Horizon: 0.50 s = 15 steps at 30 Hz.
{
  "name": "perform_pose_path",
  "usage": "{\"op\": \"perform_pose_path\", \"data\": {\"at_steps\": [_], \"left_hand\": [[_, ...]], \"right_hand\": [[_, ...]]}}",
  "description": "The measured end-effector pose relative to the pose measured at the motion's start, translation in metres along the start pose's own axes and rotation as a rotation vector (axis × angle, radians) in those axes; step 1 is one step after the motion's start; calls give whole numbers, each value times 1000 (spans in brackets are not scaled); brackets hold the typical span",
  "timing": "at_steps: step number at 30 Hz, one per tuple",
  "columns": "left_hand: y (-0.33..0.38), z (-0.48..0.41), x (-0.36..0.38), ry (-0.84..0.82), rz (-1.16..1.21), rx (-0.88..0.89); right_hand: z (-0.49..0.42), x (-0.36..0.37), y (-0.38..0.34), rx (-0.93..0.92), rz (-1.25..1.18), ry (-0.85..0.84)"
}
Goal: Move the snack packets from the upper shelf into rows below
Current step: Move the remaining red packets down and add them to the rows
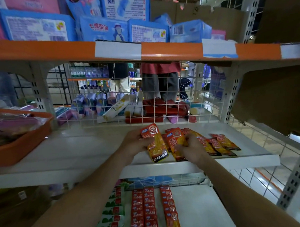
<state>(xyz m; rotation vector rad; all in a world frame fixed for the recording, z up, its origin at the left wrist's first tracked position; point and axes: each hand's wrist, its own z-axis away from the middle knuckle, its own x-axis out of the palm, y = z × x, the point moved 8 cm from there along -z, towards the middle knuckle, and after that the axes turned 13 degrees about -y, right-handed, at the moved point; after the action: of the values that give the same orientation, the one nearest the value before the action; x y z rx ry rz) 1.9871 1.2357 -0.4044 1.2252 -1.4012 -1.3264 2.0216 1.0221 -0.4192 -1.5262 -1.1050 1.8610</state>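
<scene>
1. Left hand (pixel 138 141) is clamped on the KONCHEW packet (pixel 157 148), fingers curled round its upper part. The packet sits tilted at the front lip of the upper shelf (pixel 88 152).
2. Right hand (pixel 191 148), at 3 o'clock of the left, pinches a second packet (pixel 175 143). We cannot tell how firmly, since the fingers hide the edge.
3. The loose packets (pixel 219 145) lie flat and overlapping at 3 o'clock of the right hand, on the same shelf.
4. The red rows (pixel 144 213) are the target, on the lower shelf (pixel 204 211) at 6 o'clock of both hands. The outer row (pixel 171 212) shows orange-yellow packs at its near end, so we judge that ours belong there.
5. To do it well, we square the two held packets together, logo up, and pull them clear of the shelf lip before dropping down.
6. We lay them shingled, in line with the row.
7. The film looks slick, so a loose pinch may let one slide.
8. We keep clear of the green row (pixel 113 212) at 9 o'clock of the red.
</scene>
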Motion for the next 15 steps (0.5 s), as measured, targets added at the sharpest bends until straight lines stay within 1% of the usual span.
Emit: {"op": "perform_pose_path", "data": {"at_steps": [2, 4, 6, 8, 10, 15], "left_hand": [[-7, -2, 10, -21, 44, -29], [-11, -4, 15, -25, 31, -62], [-14, -5, 15, -33, 46, -84], [-18, -7, 12, -43, 90, -107], [-20, -7, 11, -48, 85, -87], [-16, -7, 5, -20, -26, -2]], "right_hand": [[-1, 1, 1, -6, -27, -6], [-4, 0, 4, -12, -104, -13], [-6, -2, 5, -53, -153, -9], [-4, -4, 2, -99, -143, -12], [1, -5, -5, -138, -140, -6], [4, -9, -14, -182, -178, -14]]}}
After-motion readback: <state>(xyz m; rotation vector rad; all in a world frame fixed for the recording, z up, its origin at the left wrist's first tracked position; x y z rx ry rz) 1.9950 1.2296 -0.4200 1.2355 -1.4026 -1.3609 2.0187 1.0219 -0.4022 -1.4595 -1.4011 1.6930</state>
